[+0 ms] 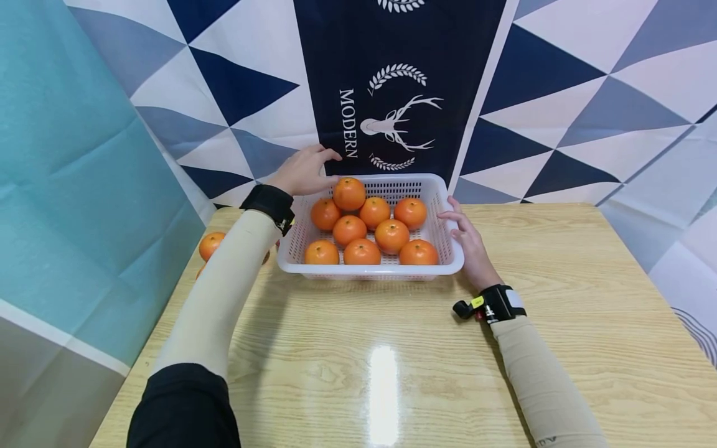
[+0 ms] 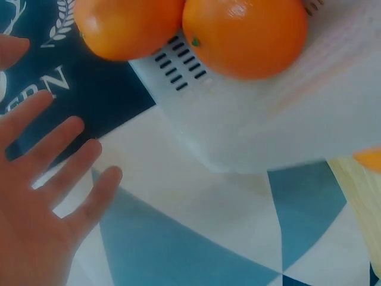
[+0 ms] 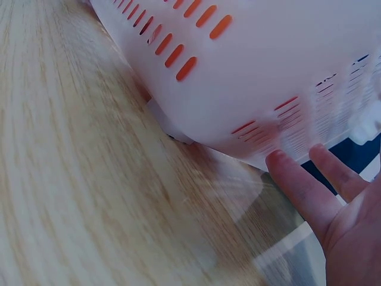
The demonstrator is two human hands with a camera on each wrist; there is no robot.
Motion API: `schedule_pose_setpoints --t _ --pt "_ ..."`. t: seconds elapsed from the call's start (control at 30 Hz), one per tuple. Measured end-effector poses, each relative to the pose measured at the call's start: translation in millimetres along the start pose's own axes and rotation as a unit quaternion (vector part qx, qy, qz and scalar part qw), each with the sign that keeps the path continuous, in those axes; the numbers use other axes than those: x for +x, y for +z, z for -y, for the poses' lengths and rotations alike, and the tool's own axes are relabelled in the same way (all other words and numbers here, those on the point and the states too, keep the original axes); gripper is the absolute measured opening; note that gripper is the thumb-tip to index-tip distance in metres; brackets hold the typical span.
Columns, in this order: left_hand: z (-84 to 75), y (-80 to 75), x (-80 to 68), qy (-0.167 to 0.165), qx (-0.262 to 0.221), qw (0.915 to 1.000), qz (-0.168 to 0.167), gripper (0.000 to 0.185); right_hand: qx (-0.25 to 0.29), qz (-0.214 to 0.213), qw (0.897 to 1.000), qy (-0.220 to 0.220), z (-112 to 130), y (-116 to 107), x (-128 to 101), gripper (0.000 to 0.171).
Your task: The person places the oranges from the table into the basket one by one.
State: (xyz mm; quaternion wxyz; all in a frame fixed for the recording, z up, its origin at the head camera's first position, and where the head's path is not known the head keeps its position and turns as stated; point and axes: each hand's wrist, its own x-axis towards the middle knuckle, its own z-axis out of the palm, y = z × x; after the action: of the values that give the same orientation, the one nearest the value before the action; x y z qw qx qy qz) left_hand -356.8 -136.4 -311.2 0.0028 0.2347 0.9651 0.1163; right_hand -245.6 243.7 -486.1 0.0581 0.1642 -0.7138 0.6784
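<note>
A white plastic basket (image 1: 370,270) with slotted walls stands on the table and holds several oranges (image 1: 391,237). My left hand (image 1: 305,172) is above its back left corner, close to the topmost orange (image 1: 349,193). In the left wrist view the fingers of that hand are spread, with nothing held between them. At the basket's right end my right hand (image 1: 472,249) holds the rim, with a digit over the edge. Two extended fingers (image 3: 303,193) of the right hand lie against the outer wall in the right wrist view.
Left of the basket, more oranges (image 1: 211,246) lie on the wooden table (image 1: 358,336), partly hidden by my left forearm. A patterned cloth (image 1: 252,81) hangs directly behind the table's back edge, and a teal cloth (image 1: 73,186) on the left.
</note>
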Motion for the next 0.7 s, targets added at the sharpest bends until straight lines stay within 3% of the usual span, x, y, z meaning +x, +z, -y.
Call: schedule_pose_setpoints --t 0.37,0.7 --pt "26.6 -8.8 -20.8 -0.044 -0.005 0.9990 0.002 0.060 -0.004 0.001 1.000 0.002 -1 -1 0 0.037" --pt "60.3 -12.6 -43.1 -0.090 -0.013 0.9957 0.017 0.062 -0.010 0.000 1.000 0.008 2 0 -1 0.038"
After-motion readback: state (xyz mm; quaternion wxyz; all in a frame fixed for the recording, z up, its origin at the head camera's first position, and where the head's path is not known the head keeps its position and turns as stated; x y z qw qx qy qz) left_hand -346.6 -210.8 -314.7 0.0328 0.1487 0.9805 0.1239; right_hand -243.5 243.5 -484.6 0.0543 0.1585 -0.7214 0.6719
